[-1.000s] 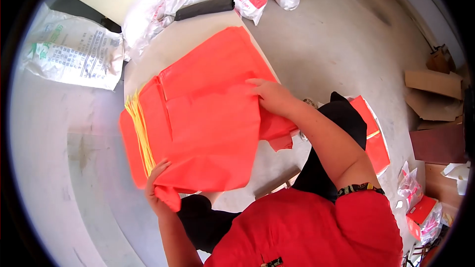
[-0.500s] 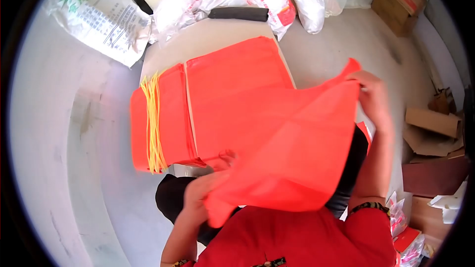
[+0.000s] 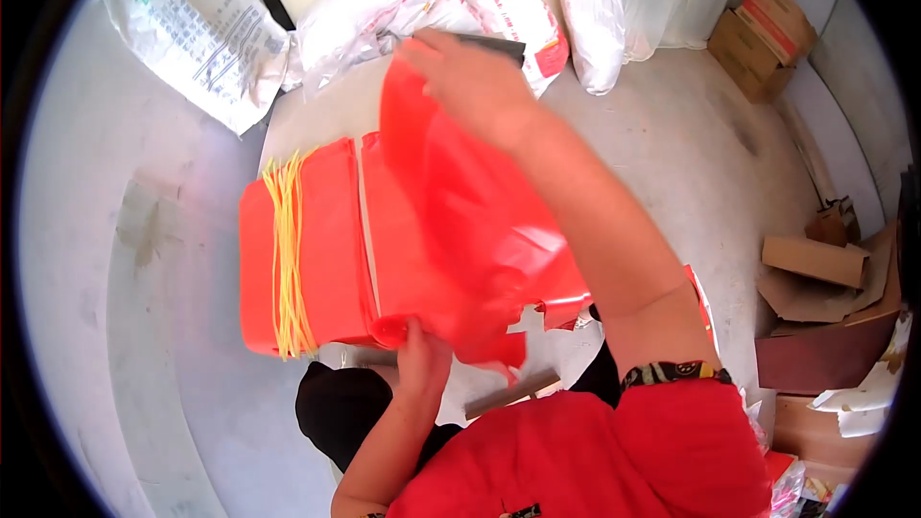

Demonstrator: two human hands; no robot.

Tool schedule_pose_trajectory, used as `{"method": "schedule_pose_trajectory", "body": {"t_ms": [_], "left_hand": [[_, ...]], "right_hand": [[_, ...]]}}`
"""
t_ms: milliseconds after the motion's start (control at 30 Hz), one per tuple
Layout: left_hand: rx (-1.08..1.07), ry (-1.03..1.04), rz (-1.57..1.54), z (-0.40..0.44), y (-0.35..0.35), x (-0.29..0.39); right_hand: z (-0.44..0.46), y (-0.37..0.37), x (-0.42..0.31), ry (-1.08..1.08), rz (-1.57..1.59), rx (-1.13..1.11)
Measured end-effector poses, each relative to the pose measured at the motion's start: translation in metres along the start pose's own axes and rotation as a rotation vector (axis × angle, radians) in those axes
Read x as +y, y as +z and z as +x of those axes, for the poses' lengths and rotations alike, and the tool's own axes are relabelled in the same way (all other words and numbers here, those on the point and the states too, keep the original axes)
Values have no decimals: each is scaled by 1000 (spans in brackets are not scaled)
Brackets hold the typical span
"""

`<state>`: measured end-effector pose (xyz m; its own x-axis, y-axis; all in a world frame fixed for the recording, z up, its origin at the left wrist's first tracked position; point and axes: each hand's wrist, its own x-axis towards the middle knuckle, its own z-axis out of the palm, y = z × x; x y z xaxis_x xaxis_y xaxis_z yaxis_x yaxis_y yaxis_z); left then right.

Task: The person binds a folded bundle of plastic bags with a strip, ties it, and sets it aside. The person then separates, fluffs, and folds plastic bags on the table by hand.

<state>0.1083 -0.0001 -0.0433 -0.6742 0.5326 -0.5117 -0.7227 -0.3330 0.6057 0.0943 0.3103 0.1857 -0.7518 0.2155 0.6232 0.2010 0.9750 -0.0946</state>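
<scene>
A thin, shiny red sheet [image 3: 470,201], cloth or plastic film, hangs lifted between my two hands. My right hand [image 3: 460,77] is closed on its far edge, above the back of the table. Low at the front, my left hand [image 3: 422,355] pinches the near corner against the table's front side. Partly under the sheet lies a stack of red sheets [image 3: 384,249]. To its left, across a narrow gap, sits another red stack [image 3: 331,240] with a bundle of yellow strings [image 3: 286,269] laid over it.
White printed sacks [image 3: 201,48] and plastic bags [image 3: 518,0] stand at the back and left. A dark flat bar [image 3: 504,46] lies at the table's [image 3: 321,110] far edge. Cardboard boxes [image 3: 763,38] are at the back right, and an open carton [image 3: 815,326] stands at the right.
My right hand has swung from the right side to the far edge, carrying the sheet's edge up and leftward. My left hand has shifted slightly right, still at the near side.
</scene>
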Motion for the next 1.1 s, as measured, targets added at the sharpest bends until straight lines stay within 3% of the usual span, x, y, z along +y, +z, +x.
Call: {"method": "schedule_pose_trajectory", "body": {"t_ms": [67,133,200,267,367,467,667,700,800,867,967,1033,1100], "left_hand": [[-55,14,-73,5,-9,1],[-29,-11,-94,4,-17,-2],[-13,-53,-92,4,-23,-7],[-9,-100,-82,4,-27,-11],[-347,-250,-199,24,-82,-32],[-22,-295,-124,0,-23,-20],[-119,-246,-94,-10,2,-6],[-68,-249,-106,-24,29,7],[-284,-254,-180,-17,9,9],[-149,-263,-207,-22,12,7],[-102,-306,-258,-31,7,1],[-175,-380,-212,-40,-2,2],[-119,-390,-154,-48,5,0]], "right_hand": [[-36,56,-9,36,59,-102],[-77,88,-1,58,-34,-610],[-130,112,18,57,-31,-796],[-191,115,33,138,112,-618],[-246,101,31,350,352,-302],[-266,89,23,647,650,-311],[-299,105,4,807,807,-243],[-297,105,0,882,939,-219],[-284,99,-7,1063,1348,-131],[-258,84,-10,1129,1637,-60],[-242,109,13,1148,1532,55],[-228,128,35,1206,1663,79],[-215,145,54,1226,1688,78]]}}
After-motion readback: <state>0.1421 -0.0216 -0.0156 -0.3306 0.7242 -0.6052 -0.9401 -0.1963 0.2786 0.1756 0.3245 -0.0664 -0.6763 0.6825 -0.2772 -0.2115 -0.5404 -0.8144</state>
